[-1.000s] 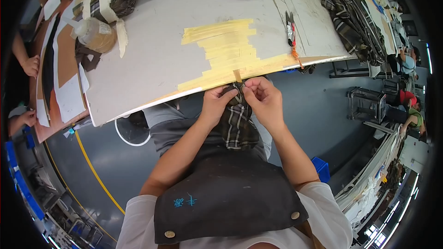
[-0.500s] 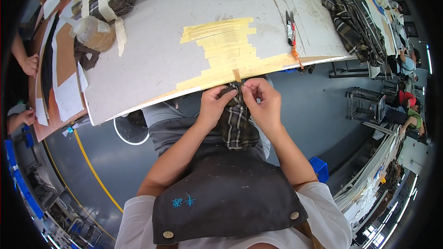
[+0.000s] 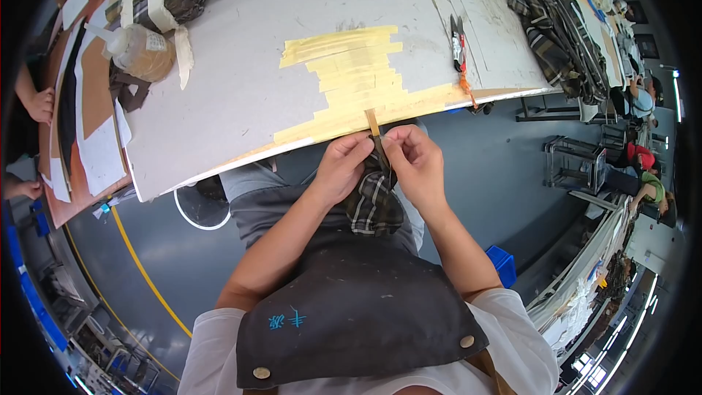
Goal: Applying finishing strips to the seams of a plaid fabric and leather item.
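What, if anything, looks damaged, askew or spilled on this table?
The yellow tape stands out: its strips overlap in a patch on the grey tabletop with uneven, ragged ends, so it looks makeshift. The tabletop is also smudged dark just beyond it. I see no spill.

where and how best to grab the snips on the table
Probably by the red handle, right hand coming from the near side: the snips lie with dark blades pointing away and the orange cord toward the near edge of the table.
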The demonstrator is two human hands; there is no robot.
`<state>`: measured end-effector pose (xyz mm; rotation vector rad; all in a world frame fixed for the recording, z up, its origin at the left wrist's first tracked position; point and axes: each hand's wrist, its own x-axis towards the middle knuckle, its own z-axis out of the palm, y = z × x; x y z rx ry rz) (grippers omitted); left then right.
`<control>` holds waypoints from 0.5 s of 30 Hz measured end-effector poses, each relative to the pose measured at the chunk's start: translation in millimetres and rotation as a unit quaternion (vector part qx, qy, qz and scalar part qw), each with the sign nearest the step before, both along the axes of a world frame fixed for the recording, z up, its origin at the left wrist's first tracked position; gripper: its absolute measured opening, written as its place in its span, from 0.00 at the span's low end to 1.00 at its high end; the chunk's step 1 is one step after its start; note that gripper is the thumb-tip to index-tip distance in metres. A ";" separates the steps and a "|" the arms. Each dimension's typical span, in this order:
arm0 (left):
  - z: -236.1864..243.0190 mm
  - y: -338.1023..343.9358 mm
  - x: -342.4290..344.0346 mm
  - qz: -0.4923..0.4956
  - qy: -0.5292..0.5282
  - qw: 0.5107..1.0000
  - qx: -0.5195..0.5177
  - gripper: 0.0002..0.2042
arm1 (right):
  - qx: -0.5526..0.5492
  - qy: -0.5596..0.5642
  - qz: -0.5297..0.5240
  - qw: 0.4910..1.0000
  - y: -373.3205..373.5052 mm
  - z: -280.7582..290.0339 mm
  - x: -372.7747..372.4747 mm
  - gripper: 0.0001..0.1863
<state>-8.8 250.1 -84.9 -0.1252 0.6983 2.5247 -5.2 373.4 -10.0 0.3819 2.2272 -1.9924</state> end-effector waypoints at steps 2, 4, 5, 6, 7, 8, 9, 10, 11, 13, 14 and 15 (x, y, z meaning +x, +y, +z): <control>3.0 -6.2 -2.1 -0.010 0.014 1.000 -0.007 0.10 | 0.000 0.001 0.004 1.000 -1.6 2.2 0.6 0.02; 7.0 -7.3 -3.4 -0.022 0.027 0.999 -0.012 0.10 | 0.001 0.000 0.004 1.000 -2.7 1.7 1.4 0.02; 10.0 -4.9 -3.9 -0.010 0.014 1.000 -0.015 0.10 | 0.014 0.010 -0.002 1.000 -3.4 -0.4 2.0 0.02; 11.4 -3.4 -4.1 0.002 0.001 1.000 -0.019 0.09 | 0.026 0.021 -0.008 0.999 -4.1 -1.6 2.3 0.01; 9.9 -3.5 -3.5 0.002 0.001 1.000 -0.018 0.09 | 0.026 0.020 -0.008 0.999 -5.4 -0.7 1.6 0.01; 7.3 -3.6 -2.5 0.011 0.006 0.999 -0.030 0.09 | 0.059 0.034 0.005 0.998 -6.8 1.6 0.3 0.01; 5.2 -4.0 -1.8 0.020 0.012 0.999 -0.041 0.09 | 0.092 0.047 0.017 0.994 -8.1 3.7 -1.2 0.01; 3.7 -4.4 -1.6 0.020 0.011 0.999 -0.041 0.09 | 0.092 0.047 0.017 0.995 -8.6 5.0 -2.2 0.01; 2.2 -5.6 -2.3 0.015 0.018 0.999 -0.043 0.09 | 0.129 0.048 0.023 0.990 -9.0 6.0 -3.7 0.01; 3.0 -5.6 -2.2 0.009 0.025 0.999 -0.045 0.08 | 0.165 0.050 0.029 0.985 -9.1 3.8 -3.5 0.01; 5.7 -4.7 -2.0 0.013 0.019 0.999 -0.046 0.08 | 0.091 0.051 0.002 0.995 -8.4 -1.2 -2.2 0.02; 7.4 -3.9 -1.9 0.017 0.013 0.999 -0.048 0.08 | 0.017 0.052 -0.025 0.998 -8.0 -4.1 -1.3 0.02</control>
